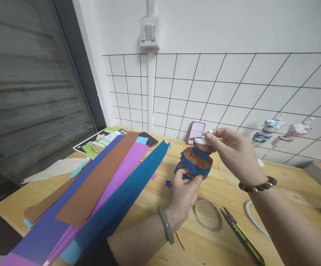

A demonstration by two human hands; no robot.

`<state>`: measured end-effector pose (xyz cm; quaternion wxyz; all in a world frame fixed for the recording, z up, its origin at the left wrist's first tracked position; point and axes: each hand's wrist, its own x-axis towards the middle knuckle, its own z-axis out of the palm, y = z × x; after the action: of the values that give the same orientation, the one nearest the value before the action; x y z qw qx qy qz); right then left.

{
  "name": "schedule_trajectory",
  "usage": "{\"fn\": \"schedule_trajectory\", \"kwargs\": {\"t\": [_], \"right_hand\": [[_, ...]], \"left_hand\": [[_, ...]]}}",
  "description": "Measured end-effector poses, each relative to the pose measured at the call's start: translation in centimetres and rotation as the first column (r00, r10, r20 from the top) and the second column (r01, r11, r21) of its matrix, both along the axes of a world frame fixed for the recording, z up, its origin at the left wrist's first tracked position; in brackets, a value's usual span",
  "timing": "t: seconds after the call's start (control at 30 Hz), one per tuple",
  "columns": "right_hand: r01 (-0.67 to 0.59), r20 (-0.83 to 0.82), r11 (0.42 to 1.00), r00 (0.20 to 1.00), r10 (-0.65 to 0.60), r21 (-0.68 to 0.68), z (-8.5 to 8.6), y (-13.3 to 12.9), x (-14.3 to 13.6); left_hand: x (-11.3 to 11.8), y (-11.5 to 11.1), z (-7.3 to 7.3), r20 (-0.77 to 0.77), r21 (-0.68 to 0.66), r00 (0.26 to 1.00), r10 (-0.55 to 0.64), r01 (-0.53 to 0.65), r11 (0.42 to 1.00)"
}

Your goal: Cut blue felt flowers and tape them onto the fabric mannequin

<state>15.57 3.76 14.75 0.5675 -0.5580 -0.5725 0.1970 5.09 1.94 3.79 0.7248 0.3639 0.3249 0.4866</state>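
A rounded object wrapped in ruffled blue and brown paper (196, 162) is in front of me, right of centre. My left hand (184, 192) grips its lower part from below, fingers and thumb closed on it. My right hand (234, 149) is at its narrow top, with thumb and index finger pinched beside a small white piece (201, 141). Whether the pinch holds this piece or the paper's edge is hard to make out. A ring of tape (220, 221) lies just below my hands.
Long blue, brown, purple and teal paper strips (102, 177) spread over the wooden table's left side. Yellow-handled snips (242, 234) and a white tape ring (253, 218) lie at the right. A phone (196, 132) leans against the wall; two wrapped figures (270, 129) stand back right.
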Motion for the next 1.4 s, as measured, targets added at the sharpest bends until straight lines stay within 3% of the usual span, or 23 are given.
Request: {"fn": "schedule_trajectory", "kwargs": {"t": [0.37, 0.6, 0.77, 1.2, 1.4], "right_hand": [[0.019, -0.033, 1.0, 0.999, -0.019, -0.014, -0.4, 0.0, -0.2], [0.056, 0.001, 0.998, 0.998, -0.056, 0.005, -0.3, -0.3, -0.3], [0.038, -0.023, 0.999, 0.999, -0.038, -0.005, -0.2, -0.4, -0.5], [0.03, 0.022, 0.999, 0.999, -0.031, 0.041, -0.9, 0.1, 0.3], [0.142, 0.116, 0.986, 0.982, -0.152, 0.092, -0.3, 0.6, 0.9]], "left_hand": [[-1.1, 1.1, 0.6, 0.159, -0.017, 0.971, -0.18, 0.185, 0.983], [-1.6, 1.6, 0.2, 0.367, -0.05, 0.885, -0.286, 0.326, 0.944], [-1.7, 1.7, -0.1, 0.442, -0.071, 0.846, -0.298, 0.364, 0.929], [-1.3, 1.2, -0.5, 0.393, -0.056, 0.843, -0.367, 0.42, 0.906], [-1.2, 1.1, -1.1, 0.375, -0.041, 0.837, -0.398, 0.444, 0.895]]}}
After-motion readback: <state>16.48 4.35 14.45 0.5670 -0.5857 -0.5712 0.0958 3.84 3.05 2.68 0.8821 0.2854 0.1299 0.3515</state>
